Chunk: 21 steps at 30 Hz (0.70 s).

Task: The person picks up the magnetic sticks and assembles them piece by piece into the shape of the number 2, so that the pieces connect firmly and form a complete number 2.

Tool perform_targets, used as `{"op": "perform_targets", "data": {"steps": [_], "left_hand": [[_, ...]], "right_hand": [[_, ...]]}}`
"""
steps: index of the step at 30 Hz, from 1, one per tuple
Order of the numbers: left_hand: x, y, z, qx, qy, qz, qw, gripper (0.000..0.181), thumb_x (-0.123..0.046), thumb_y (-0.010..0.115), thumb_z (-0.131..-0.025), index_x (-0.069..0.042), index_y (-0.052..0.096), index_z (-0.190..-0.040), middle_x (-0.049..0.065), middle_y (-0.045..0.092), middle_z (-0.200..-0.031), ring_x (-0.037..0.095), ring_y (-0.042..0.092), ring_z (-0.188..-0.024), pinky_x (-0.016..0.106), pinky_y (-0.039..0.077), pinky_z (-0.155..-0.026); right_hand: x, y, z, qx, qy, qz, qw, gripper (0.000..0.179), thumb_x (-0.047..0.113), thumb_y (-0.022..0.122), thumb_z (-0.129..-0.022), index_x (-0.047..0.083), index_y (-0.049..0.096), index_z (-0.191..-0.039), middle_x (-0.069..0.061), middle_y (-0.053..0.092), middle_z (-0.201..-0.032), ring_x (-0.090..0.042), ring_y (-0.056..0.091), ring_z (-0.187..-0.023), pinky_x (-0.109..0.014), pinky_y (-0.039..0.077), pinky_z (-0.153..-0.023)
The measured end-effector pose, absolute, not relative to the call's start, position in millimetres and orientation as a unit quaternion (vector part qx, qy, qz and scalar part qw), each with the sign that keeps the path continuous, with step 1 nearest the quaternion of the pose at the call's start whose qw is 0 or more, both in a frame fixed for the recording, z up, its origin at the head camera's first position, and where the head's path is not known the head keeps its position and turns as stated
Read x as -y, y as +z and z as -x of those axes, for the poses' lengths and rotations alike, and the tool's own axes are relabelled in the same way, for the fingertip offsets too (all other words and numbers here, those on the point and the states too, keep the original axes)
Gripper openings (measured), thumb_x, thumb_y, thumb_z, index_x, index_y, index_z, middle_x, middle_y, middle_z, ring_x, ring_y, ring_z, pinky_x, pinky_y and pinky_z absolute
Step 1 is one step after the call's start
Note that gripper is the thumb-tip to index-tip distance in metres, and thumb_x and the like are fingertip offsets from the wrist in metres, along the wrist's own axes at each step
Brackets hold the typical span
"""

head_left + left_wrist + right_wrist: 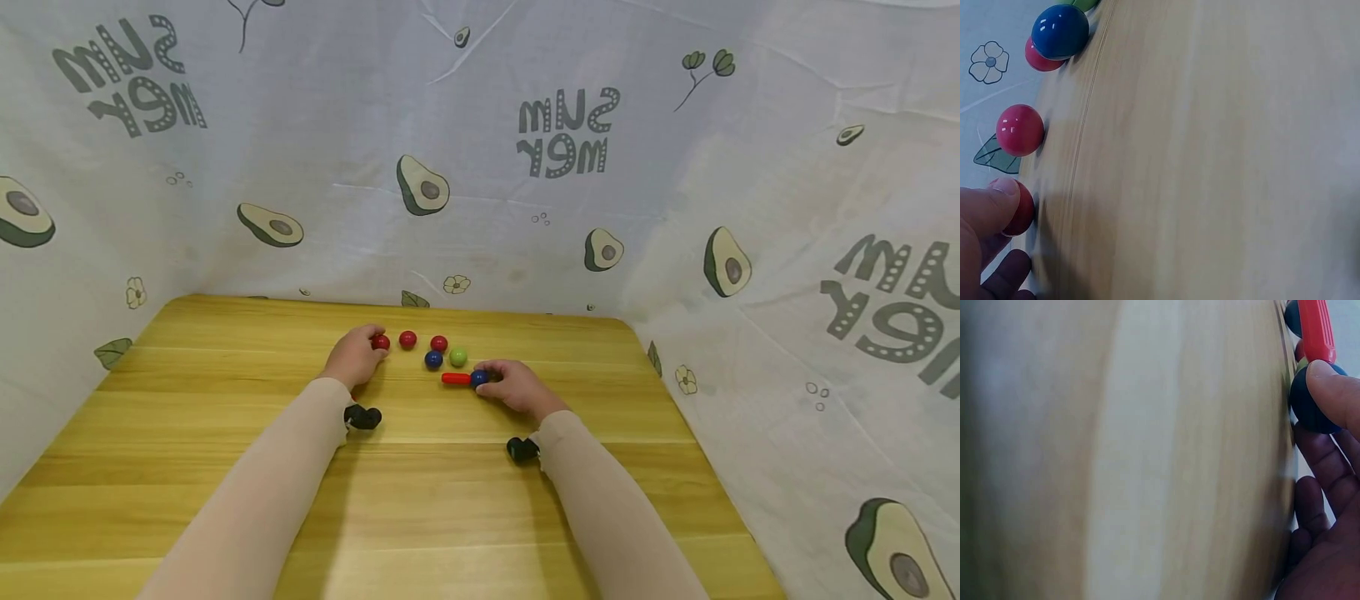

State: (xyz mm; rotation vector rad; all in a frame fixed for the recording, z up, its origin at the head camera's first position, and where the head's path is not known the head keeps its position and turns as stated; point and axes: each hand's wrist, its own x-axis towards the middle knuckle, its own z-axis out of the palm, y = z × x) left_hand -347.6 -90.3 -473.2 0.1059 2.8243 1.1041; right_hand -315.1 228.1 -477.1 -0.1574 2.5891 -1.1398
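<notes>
**Left hand [355, 357] on a red ball [381, 342], right hand [522, 389] on a blue ball [479, 378]**

Both balls are near the far edge of the table [420, 500]. The left hand pinches its red ball with the thumb drawn in, barely wider than the ball. The right hand grips its blue ball, thumb across the near side, other fingers loosely bent; a red stick [456, 378] points left from that ball, its end meeting it, though whether the two are joined cannot be told.

The balls look hard, glossy and probably light, so they would likely roll or slip under a one-sided push. Thumb and fingertips on opposite sides, around the widest part, should hold best. The ridged stick looks stiff and easier to grip along its length.
</notes>
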Motion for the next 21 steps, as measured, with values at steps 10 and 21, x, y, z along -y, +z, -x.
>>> {"op": "perform_targets", "data": {"steps": [10, 21], "left_hand": [[94.2, -474.0, 345.0, -0.927, 0.37, -0.029, 0.059, 0.048, -0.021, 0.062, -0.108, -0.007, 0.05, -0.153, 0.02, 0.056, -0.15, 0.041, 0.053, -0.138, 0.055, 0.041, -0.119], [102.2, -477.3, 340.3, -0.917, 0.392, -0.048, 0.063, 0.044, -0.023, 0.064, -0.107, -0.009, 0.056, -0.147, 0.018, 0.063, -0.141, 0.037, 0.058, -0.13, 0.054, 0.045, -0.115]], "right_hand": [[-226.2, -476.4, 314.3, -0.905, -0.394, 0.053, 0.152, 0.039, 0.021, 0.074, -0.1, 0.016, 0.068, -0.138, -0.01, 0.065, -0.141, -0.028, 0.061, -0.127, -0.048, 0.044, -0.119], [-226.7, -477.3, 315.1, -0.905, -0.396, 0.051, 0.15, 0.038, 0.021, 0.075, -0.1, 0.016, 0.068, -0.137, -0.01, 0.064, -0.141, -0.028, 0.06, -0.127, -0.049, 0.043, -0.12]]}}
